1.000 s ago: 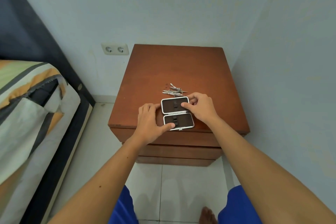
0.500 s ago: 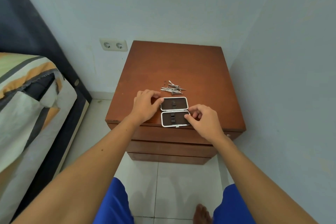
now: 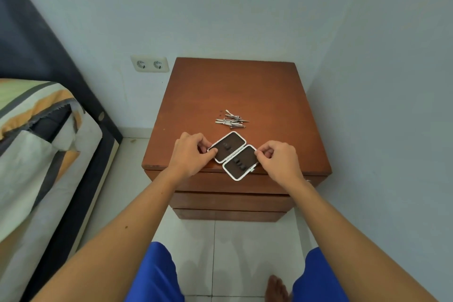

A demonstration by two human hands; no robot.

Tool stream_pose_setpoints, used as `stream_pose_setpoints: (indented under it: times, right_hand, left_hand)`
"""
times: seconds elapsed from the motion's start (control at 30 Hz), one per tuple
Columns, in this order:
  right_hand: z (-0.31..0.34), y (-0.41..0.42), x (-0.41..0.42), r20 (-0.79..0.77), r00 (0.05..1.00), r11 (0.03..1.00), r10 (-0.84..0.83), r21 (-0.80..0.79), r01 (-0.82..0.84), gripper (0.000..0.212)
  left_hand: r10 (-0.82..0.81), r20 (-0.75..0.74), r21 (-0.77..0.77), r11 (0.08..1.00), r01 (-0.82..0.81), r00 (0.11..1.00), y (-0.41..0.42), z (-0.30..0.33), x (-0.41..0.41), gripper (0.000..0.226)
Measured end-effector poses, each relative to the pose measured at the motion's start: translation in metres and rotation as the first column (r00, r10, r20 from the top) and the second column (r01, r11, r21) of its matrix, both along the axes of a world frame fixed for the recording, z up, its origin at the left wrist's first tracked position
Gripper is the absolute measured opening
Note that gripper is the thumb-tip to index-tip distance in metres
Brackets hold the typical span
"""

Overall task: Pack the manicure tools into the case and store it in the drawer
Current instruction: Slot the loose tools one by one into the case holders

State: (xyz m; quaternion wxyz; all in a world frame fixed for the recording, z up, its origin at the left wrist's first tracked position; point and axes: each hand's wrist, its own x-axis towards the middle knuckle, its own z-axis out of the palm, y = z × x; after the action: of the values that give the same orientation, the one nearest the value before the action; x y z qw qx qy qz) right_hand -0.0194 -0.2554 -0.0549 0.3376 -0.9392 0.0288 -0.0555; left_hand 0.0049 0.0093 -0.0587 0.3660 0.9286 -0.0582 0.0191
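A small white-rimmed manicure case [image 3: 233, 154] lies open and turned at an angle near the front edge of the brown nightstand [image 3: 235, 88]; its dark lining with small loops shows in both halves, and its near corner hangs over the edge. My left hand [image 3: 191, 153] pinches the left end of the far half. My right hand [image 3: 277, 158] pinches the right side of the near half. A small heap of silver manicure tools [image 3: 232, 119] lies on the top just behind the case. The closed drawer fronts [image 3: 230, 200] sit below.
A bed with a striped cover [image 3: 36, 142] stands to the left. A double wall socket [image 3: 150, 64] is behind the nightstand's left corner. Walls close in behind and to the right. White floor tiles [image 3: 240, 247] and my bare foot [image 3: 277, 288] show below.
The open case has been turned from square to diagonal, its near half now pointing right and over the front edge. Both hands shifted along its sides with it.
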Motion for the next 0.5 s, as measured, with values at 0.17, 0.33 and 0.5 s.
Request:
stream_pose_setpoints:
  times: [0.17,0.33,0.5]
  right_hand:
    - [0.007,0.0,0.03,-0.036,0.999,1.0,0.01,0.006,-0.01,0.013]
    - [0.009,0.01,0.049,-0.04,0.998,0.998,0.056,0.026,-0.055,0.011]
    - [0.009,0.01,0.055,-0.018,0.997,0.997,0.078,0.026,-0.077,0.013]
  left_hand:
    - [-0.036,-0.042,-0.021,0.999,0.035,0.998,0.009,0.0,-0.026,0.023]
    - [-0.018,-0.033,-0.065,0.998,0.016,0.999,0.009,-0.001,-0.034,0.029]
    - [-0.055,-0.071,-0.054,0.997,0.051,0.996,0.014,-0.003,-0.025,0.03]
